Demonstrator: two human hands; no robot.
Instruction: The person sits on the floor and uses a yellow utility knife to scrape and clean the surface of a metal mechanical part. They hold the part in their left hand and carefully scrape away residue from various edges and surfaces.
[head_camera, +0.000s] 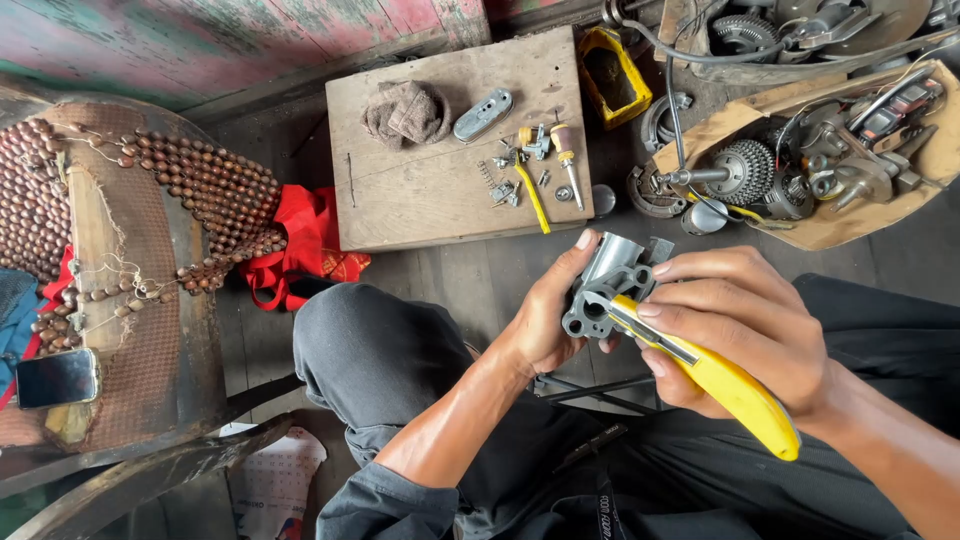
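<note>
Dark plank floor, a wooden board (400, 190) carrying a rag (405, 112) and small screws. Above the lap, the left hand (545, 315) grips a grey metal casting (608, 285), while the right hand (735, 335) clasps a yellow-handled knife (715, 375), its tip touching the casting.

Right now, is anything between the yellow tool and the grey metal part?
Nothing visible. The right hand holds the yellow tool with its tip already against the grey metal part, which the left hand grips from the side.
</note>
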